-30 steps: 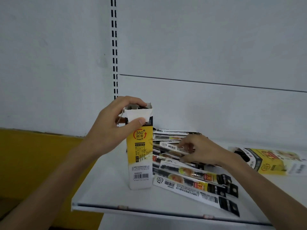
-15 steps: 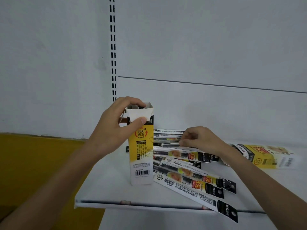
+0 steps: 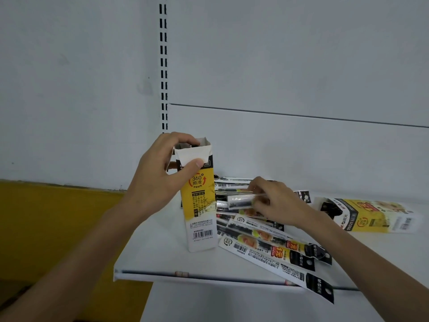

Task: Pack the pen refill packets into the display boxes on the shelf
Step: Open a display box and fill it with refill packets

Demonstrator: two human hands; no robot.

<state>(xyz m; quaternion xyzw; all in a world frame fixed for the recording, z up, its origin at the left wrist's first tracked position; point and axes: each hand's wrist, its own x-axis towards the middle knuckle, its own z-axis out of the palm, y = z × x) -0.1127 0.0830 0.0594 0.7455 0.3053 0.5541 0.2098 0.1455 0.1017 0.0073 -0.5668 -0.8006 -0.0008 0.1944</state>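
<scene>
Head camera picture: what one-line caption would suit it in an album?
Left hand steadies an upright display box while the right hand picks a refill packet from the shelf pile.

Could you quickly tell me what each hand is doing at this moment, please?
Left hand: closed on the top of the upright display box, steadying it.
Right hand: pinching a refill packet from the pile.

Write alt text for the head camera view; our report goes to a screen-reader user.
A person's left hand holds a yellow-and-white display box upright and open on a white shelf, while the right hand pinches one pen refill packet above a loose pile. A second box lies flat at right.
</scene>
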